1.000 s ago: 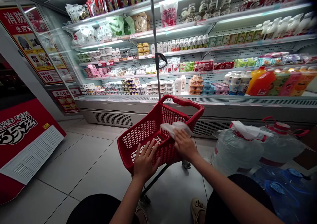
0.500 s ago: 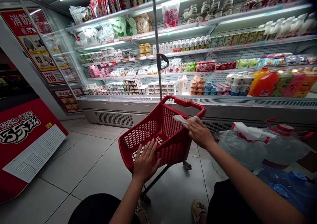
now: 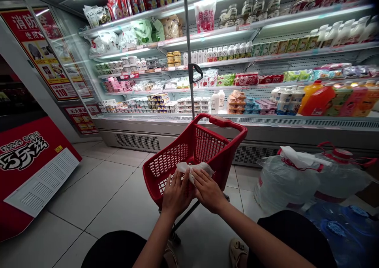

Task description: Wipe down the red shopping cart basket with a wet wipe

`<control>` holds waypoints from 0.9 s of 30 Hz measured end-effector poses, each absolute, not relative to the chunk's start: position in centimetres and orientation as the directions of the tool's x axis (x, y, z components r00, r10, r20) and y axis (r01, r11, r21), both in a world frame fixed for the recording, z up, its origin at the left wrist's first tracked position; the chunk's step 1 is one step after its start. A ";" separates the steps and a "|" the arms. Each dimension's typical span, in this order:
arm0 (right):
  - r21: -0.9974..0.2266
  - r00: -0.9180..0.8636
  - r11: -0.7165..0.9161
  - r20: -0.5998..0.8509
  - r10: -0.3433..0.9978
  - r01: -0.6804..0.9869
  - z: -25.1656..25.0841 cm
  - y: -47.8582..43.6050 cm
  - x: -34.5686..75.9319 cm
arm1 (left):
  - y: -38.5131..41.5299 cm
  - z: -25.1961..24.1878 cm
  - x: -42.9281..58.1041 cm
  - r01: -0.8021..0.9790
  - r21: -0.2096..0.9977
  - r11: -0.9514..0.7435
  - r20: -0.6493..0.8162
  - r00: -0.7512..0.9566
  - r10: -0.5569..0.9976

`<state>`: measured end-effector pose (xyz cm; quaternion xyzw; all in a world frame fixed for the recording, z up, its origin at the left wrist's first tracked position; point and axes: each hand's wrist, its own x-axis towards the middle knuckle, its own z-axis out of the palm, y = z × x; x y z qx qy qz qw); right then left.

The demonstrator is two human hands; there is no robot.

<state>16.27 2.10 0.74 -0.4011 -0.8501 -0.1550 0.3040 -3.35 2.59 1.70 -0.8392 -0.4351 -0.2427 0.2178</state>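
A small red plastic shopping cart [image 3: 207,143] stands on the tiled floor right in front of me. My right hand [image 3: 207,189] presses a crumpled white wipe [image 3: 194,167] against the cart's near rim, fingers closed over it. Beside it, my left hand [image 3: 174,193] lies on the near wall of the basket, and its fingertips touch the left edge of the wipe. Inside, the basket looks empty.
An open refrigerated display [image 3: 237,78] with shelves of dairy, drinks and snack bags fills the background. Large water jugs [image 3: 284,179] with red handles stand at the right, another white wipe lying on one. A red cabinet [image 3: 32,169] is at left. My knees show below.
My right hand has brought the wipe from the cart's far right rim by the handle down to the near rim, next to my left hand. The left hand has stayed put.
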 end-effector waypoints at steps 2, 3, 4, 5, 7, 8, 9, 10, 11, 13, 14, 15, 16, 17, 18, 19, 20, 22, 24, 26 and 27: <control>0.055 -0.545 0.665 0.626 0.558 0.745 1.1 2.7 17.7 | 2.5 1.8 -3.7 0.839 -0.152 -0.523 0.594 0.500 0.630; 0.073 -0.560 0.671 0.620 0.549 0.738 1.5 3.1 18.8 | 2.5 1.9 -3.8 0.840 -0.146 -0.522 0.594 0.497 0.633; 0.089 -0.565 0.665 0.616 0.549 0.742 1.8 3.6 20.1 | 2.4 2.1 -3.9 0.842 -0.138 -0.521 0.596 0.491 0.636; 0.102 -0.558 0.646 0.616 0.556 0.756 2.3 4.2 21.6 | 2.4 2.3 -4.0 0.844 -0.129 -0.521 0.598 0.485 0.638; 0.125 -0.520 0.584 0.627 0.580 0.802 3.2 5.2 24.3 | 2.3 2.5 -4.0 0.843 -0.122 -0.523 0.599 0.483 0.639; 0.133 -0.498 0.550 0.633 0.593 0.825 3.6 5.6 25.5 | 2.3 2.6 -4.0 0.841 -0.123 -0.527 0.598 0.486 0.637; 0.136 -0.475 0.518 0.637 0.607 0.845 3.8 5.9 26.3 | 2.4 2.6 -3.9 0.837 -0.126 -0.532 0.598 0.492 0.633; 0.131 -0.448 0.487 0.643 0.621 0.863 4.0 6.1 26.8 | 2.4 2.6 -3.8 0.834 -0.128 -0.537 0.596 0.497 0.631; 0.117 -0.416 0.457 0.650 0.636 0.882 4.0 6.1 26.8 | 2.5 2.6 -3.6 0.832 -0.127 -0.540 0.593 0.500 0.631; 0.071 -0.346 0.405 0.665 0.662 0.911 3.5 5.8 25.6 | 2.5 2.4 -3.2 0.835 -0.118 -0.538 0.593 0.494 0.636; 0.049 -0.324 0.396 0.672 0.666 0.917 3.0 5.5 24.5 | 2.5 2.3 -3.0 0.838 -0.113 -0.534 0.594 0.487 0.640; 0.033 -0.320 0.405 0.675 0.665 0.914 2.5 5.0 23.2 | 2.5 2.2 -2.8 0.842 -0.110 -0.528 0.595 0.482 0.643; 0.027 -0.335 0.430 0.672 0.661 0.902 2.1 4.6 22.0 | 2.4 2.1 -2.7 0.845 -0.109 -0.523 0.597 0.477 0.645; 0.030 -0.365 0.465 0.665 0.652 0.885 1.7 4.1 20.9 | 2.4 2.0 -2.6 0.846 -0.110 -0.522 0.599 0.475 0.644; 0.039 -0.400 0.503 0.659 0.637 0.864 1.4 3.8 20.1 | 2.4 1.9 -2.7 0.844 -0.112 -0.525 0.603 0.478 0.639; 0.054 -0.440 0.540 0.651 0.619 0.840 1.3 3.6 19.7 | 2.4 1.9 -2.8 0.838 -0.114 -0.533 0.606 0.484 0.631; 0.074 -0.477 0.571 0.642 0.600 0.818 1.4 3.6 19.7 | 2.4 1.8 -3.0 0.830 -0.115 -0.545 0.609 0.492 0.622; 0.114 -0.522 0.598 0.632 0.573 0.794 2.2 4.2 21.4 | 2.6 1.9 -3.6 0.814 -0.111 -0.570 0.618 0.506 0.602; 0.141 -0.514 0.567 0.633 0.579 0.812 3.5 5.3 24.5 | 2.8 2.0 -4.2 0.801 -0.107 -0.589 0.621 0.517 0.589; 0.140 -0.439 0.475 0.661 0.608 0.869 4.9 6.6 28.1 | 2.9 2.2 -4.8 0.794 -0.107 -0.599 0.618 0.525 0.585; 0.142 -0.413 0.437 0.666 0.621 0.888 5.5 7.2 29.7 | 3.0 2.2 -5.0 0.792 -0.108 -0.601 0.615 0.528 0.585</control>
